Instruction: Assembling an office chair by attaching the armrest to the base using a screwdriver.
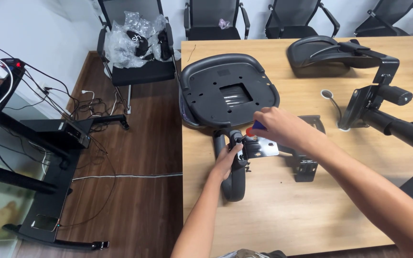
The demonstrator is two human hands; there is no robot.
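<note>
- As both forearms reach up from the frame's lower edge, the left hand [226, 160] wraps around a black chair armrest [233, 167] lying near the left edge of the wooden counter [273, 215], fingers curled closed over its upper bend.
- The right hand [280, 128] comes in from four o'clock, its fingers pinched shut on a small tool with a red-and-blue handle [254, 128], held just above the armrest's shiny metal bracket [262, 147]; the tool's tip is hidden by the hand.
- The armrest sits at about seven o'clock from the upturned black seat pan [230, 91], just below its rim, with the bracket pointing toward three o'clock.
- Partly behind the right wrist, at three o'clock from the bracket, lies a black metal mounting plate [307, 162].
- At one o'clock from the hands rests a black backrest shell [319, 55], joined to a chair mechanism with thick black levers [388, 112] that runs off toward four o'clock.
- A white-ringed cable hole [327, 94] shows in the counter between seat pan and mechanism.
- Off the counter at eleven o'clock, a black chair [142, 67] carries parts in crumpled clear plastic [137, 38]; more chairs line the far wall.
- At nine o'clock, cables trail over the wooden floor [135, 200] around a black desk frame [48, 186].
</note>
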